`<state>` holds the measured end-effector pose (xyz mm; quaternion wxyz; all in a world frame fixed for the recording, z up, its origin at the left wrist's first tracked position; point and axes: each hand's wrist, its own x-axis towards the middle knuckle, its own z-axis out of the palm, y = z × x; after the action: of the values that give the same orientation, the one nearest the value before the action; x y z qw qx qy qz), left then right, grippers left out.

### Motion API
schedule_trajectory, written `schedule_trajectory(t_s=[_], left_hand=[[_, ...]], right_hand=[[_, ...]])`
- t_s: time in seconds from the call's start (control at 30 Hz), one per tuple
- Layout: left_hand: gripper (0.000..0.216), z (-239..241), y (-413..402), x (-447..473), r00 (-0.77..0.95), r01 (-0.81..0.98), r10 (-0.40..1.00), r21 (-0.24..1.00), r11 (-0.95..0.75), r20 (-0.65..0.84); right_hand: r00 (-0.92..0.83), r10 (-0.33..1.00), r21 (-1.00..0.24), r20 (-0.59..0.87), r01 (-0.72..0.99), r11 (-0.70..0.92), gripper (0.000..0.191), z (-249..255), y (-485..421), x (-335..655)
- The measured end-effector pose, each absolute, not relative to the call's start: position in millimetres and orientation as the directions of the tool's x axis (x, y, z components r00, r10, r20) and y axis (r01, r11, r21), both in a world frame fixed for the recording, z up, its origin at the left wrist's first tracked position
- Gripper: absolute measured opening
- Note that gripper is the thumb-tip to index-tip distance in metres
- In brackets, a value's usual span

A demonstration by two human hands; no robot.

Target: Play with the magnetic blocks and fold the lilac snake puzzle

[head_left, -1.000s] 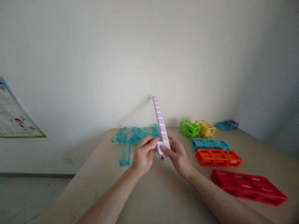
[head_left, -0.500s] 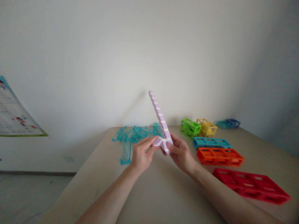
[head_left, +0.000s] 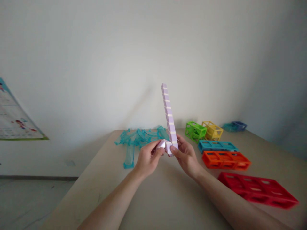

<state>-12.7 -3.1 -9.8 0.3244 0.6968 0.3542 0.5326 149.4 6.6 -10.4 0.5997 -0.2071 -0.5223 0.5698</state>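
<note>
Both hands hold a lilac segmented twist-snake toy above the beige table. Its long straight part stands almost upright, rising to about the wall's mid height. My left hand pinches the short folded end at the bottom. My right hand grips the base of the upright part with thumb and fingers. Both hands are closed on the toy, close together.
Clear teal curved track pieces lie behind the hands. To the right sit a green cube frame, a yellow one, a teal frame, an orange frame, a red frame and small blue pieces. A poster hangs left.
The toy's long part has swung from leaning left to nearly upright and risen a little. The left hand's fingers have curled tighter on the folded end.
</note>
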Motion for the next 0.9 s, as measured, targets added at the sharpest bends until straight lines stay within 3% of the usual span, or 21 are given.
schedule_trajectory(t_s=[0.1, 0.3, 0.7, 0.9], left_hand=[[0.040, -7, -5, -13, 0.181, 0.114, 0.820, 0.816, -0.567, 0.544], [0.033, -2, -3, -18, 0.222, 0.246, 0.681, 0.636, -0.731, 0.697], [0.020, 3, -5, -20, 0.267, 0.324, 0.681, 0.601, -0.730, 0.682], [0.038, -5, -2, -21, 0.145, 0.380, 0.662, 0.577, -0.723, 0.735]], right_hand=[[-0.191, 0.902, -0.844, 0.386, -0.468, 0.262, 0.051, -6, 4, 149], [-0.239, 0.892, -0.847, 0.383, -0.475, 0.237, 0.047, 0, 1, 150], [-0.227, 0.893, -0.838, 0.388, -0.489, 0.240, 0.049, -1, 1, 149], [-0.193, 0.903, -0.831, 0.383, -0.500, 0.245, 0.047, -3, 0, 146]])
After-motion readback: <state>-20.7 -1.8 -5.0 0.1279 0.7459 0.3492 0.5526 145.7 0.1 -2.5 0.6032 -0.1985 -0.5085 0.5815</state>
